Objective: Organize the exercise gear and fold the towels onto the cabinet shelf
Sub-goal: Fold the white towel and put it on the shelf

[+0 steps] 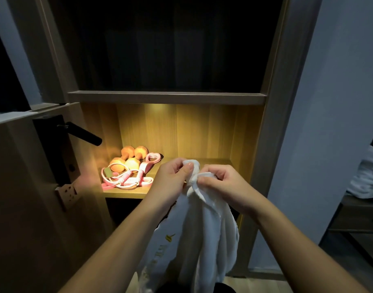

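Observation:
A white towel hangs down in front of the lit cabinet shelf. My left hand pinches its top edge between thumb and fingers. Close beside it, my right hand grips the same bunched top edge. On the left part of the shelf lie two orange dumbbells and, in front of them, a pink resistance band set with a heart-shaped handle.
An open door with a black lever handle stands at the left, close to the shelf. A dark upper shelf sits above. At the far right a dark side table carries white cloth.

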Tool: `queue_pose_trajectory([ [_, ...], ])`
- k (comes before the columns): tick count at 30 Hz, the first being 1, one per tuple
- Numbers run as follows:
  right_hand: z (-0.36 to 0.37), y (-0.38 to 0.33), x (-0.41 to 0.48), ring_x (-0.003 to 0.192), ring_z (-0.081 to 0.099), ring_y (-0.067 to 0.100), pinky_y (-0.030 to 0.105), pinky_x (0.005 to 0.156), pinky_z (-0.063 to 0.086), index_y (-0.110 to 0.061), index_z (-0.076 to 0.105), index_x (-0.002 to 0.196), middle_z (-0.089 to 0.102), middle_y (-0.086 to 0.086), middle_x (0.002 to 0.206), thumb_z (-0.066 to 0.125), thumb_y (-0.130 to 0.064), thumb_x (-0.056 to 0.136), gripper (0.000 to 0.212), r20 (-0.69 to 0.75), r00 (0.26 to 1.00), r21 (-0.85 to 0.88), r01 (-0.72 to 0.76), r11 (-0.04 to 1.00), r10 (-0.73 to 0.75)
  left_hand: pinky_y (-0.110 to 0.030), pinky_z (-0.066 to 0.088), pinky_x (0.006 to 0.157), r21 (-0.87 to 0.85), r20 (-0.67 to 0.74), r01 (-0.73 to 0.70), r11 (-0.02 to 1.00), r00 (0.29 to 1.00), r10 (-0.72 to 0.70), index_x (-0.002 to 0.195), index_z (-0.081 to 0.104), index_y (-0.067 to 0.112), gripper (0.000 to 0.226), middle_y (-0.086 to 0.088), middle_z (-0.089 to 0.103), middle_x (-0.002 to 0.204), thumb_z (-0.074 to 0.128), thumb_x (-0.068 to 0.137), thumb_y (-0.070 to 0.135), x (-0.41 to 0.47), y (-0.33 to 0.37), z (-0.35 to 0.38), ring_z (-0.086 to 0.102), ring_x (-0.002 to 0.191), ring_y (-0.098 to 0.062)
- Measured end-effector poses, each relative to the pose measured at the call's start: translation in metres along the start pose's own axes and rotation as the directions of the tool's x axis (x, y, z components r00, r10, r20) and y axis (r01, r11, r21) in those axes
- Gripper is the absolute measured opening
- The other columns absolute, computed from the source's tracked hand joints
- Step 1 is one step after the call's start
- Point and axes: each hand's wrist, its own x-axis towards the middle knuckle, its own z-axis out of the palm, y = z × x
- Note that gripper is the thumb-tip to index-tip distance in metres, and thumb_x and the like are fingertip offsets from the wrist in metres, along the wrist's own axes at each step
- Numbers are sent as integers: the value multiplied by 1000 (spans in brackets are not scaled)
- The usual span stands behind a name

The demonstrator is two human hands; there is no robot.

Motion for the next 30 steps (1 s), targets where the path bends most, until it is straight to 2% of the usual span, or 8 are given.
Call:
queue_pose_trajectory([
  [4, -9, 4, -2, 88, 66, 17, 27, 77, 52, -21, 76, 90, 70, 4, 92, 66, -22, 86, 11, 107, 994, 137, -42, 990, 27, -34, 52, 75, -39, -41, 23, 999, 999, -25, 99, 71, 14, 21, -1, 70, 84, 51, 101, 20, -4, -4, 0, 65, 81, -14],
  [7, -10, 8, -2, 87, 66, 15, 24, 76, 52, -14, 75, 91, 70, 4, 91, 61, -12, 86, 14, 158, 987, 264, -83, 961, 42, -39, 52, 81, -51, -42, 40, 998, 998, -42, 99, 71, 13, 21, -3, 69, 86, 51, 101, 19, -4, -9, 1, 64, 84, -17],
  [10, -8, 14, -3, 82, 65, 14, 24, 73, 52, -11, 73, 89, 69, 3, 86, 68, -18, 85, 9, 160, 985, 290, -112, 950, 67, -35, 53, 75, -65, -39, 65, 996, 997, -67, 98, 71, 15, 21, -3, 70, 85, 51, 101, 19, -6, -13, 2, 65, 83, -17],
  [14, 0, 18, 0, 75, 63, 16, 25, 65, 52, -5, 66, 86, 68, 5, 80, 70, -29, 80, 25, -45, 994, 250, -84, 965, 98, -35, 54, 72, -50, -49, 50, 997, 997, -52, 98, 73, 16, 20, -6, 74, 90, 53, 99, 17, -8, -14, 5, 68, 86, -21],
  [18, 12, 21, 3, 80, 64, 22, 34, 72, 53, 2, 64, 93, 69, 13, 86, 71, -33, 78, 38, -249, 967, 215, 3, 977, 52, -34, 57, 76, -25, -66, 5, 1000, 998, -6, 95, 74, 17, 18, -2, 75, 87, 57, 98, 15, -11, -14, 9, 70, 88, -20],
  [22, 20, 24, 0, 80, 64, 17, 30, 70, 54, -7, 65, 89, 67, 5, 84, 70, -34, 82, 28, -351, 936, 132, 35, 991, 13, -21, 53, 68, 81, -73, -77, 994, 994, 83, 89, 74, 28, 22, 6, 74, 82, 57, 97, 15, -14, -17, 10, 68, 80, -9],
  [25, 23, 28, -1, 75, 62, 13, 27, 67, 52, -2, 63, 89, 65, 4, 79, 67, -20, 90, 18, -386, 922, 101, 57, 993, -13, -28, 52, 71, 190, -90, -126, 974, 985, 145, 89, 74, 29, 26, 10, 72, 81, 55, 97, 14, -15, -21, 11, 66, 80, -8],
  [30, 31, 33, -2, 72, 61, 10, 23, 63, 52, -8, 61, 89, 63, 0, 78, 65, -23, 92, 16, -457, 889, 78, 55, 995, -14, -36, 50, 67, 240, -59, -191, 952, 976, 210, 89, 71, 19, 20, 4, 66, 76, 54, 98, 18, -19, -25, 13, 61, 74, -11],
])
